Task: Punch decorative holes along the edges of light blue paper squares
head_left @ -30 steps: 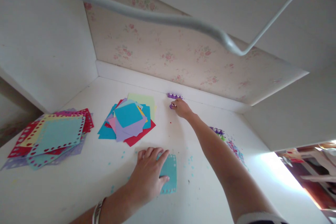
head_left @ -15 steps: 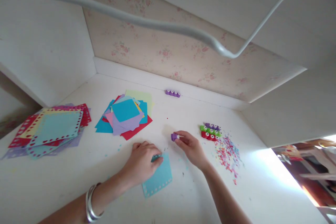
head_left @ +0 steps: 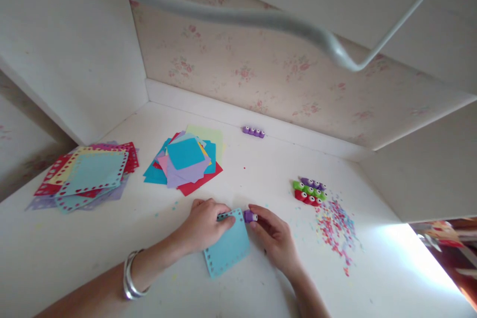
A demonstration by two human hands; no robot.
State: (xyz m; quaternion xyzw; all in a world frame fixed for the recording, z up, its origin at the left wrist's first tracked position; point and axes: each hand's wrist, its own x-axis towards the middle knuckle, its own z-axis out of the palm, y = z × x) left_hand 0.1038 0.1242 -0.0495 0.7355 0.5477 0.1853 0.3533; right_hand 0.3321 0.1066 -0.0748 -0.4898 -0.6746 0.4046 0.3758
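My left hand (head_left: 208,223) grips the upper left edge of a light blue sheet of paper (head_left: 229,248), thumb on top. Small punched holes run along several of the sheet's edges. Between the thumb and fingers of my right hand (head_left: 274,236) is a small purple craft punch (head_left: 250,216) with a white button. The punch is at the sheet's upper right edge, against it or very close. Whether the paper is inside its slot I cannot tell.
Plain coloured paper (head_left: 186,154) is piled behind my left hand. Punched sheets (head_left: 93,174) are stacked at the left. Red, green and purple punches (head_left: 309,191) stand at the right beside paper confetti (head_left: 335,226). More purple punches (head_left: 254,132) line up near the back wall.
My right hand has brought the purple craft punch down to the light blue sheet's right edge. The sheet's upper corner is lifted more into view by my left hand. The camera view has shifted slightly.
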